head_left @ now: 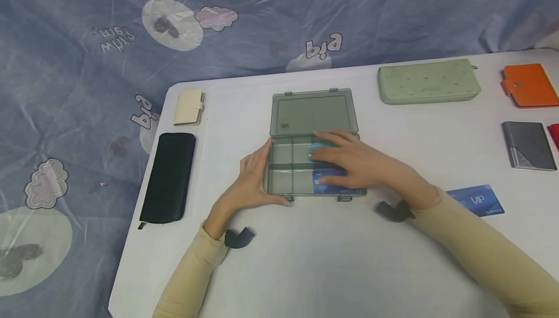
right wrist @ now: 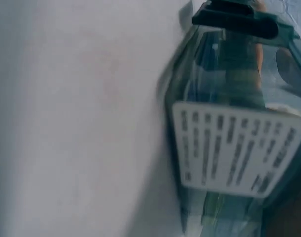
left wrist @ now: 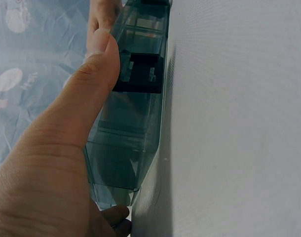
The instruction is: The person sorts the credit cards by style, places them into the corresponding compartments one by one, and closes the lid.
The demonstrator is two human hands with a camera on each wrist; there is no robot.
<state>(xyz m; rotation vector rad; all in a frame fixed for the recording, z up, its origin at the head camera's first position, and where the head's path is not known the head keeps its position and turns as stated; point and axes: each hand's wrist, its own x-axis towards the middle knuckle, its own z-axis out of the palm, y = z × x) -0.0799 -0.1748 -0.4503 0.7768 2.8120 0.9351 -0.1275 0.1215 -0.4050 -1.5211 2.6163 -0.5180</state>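
A translucent grey-green divided box (head_left: 280, 180) lies on the table with its lid (head_left: 314, 114) swung back. My left hand (head_left: 246, 182) grips the box's front left corner, fingers along the left side and thumb (left wrist: 98, 74) against the front wall by a latch (left wrist: 140, 73). Over the right compartments is my right hand (head_left: 353, 160), fingers spread and reaching down onto the cards. A dark blue card (head_left: 325, 187) and a light blue card (head_left: 313, 149) lie there, partly covered by that hand. In the right wrist view, a white printed label (right wrist: 234, 148) shows at the box's wall.
A blue VIP card (head_left: 477, 200) lies by my right forearm. To the left are a black long wallet (head_left: 168, 177) and a cream card holder (head_left: 188, 108). A green wallet (head_left: 430, 81), an orange wallet (head_left: 530, 85), a grey card case (head_left: 529, 145) and a red item (head_left: 554, 133) are to the right.
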